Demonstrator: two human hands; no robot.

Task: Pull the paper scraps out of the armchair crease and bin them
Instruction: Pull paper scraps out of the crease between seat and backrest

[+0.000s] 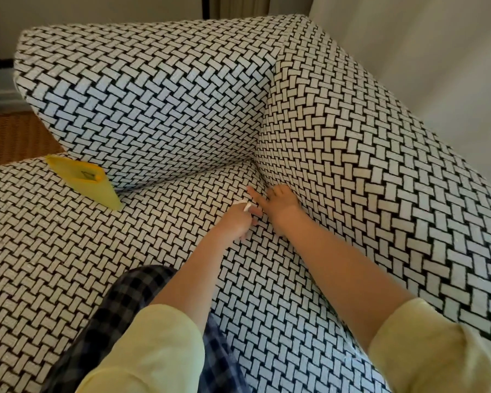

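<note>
Pinches small white paper scrap [245, 207] in left hand [237, 222]; probes black-and-white woven armchair crease [256, 169] with right hand [281, 204], grip hidden. Risks shoving scraps deeper, missing wedged yellow card [82, 180].

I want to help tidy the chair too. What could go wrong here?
The white scrap pinched in the left hand is tiny and could slip into the crease right beside it. More white scraps may hide against the patterned seat where the right hand is feeling. The yellow paper wedged by the back cushion might get forgotten.
</note>
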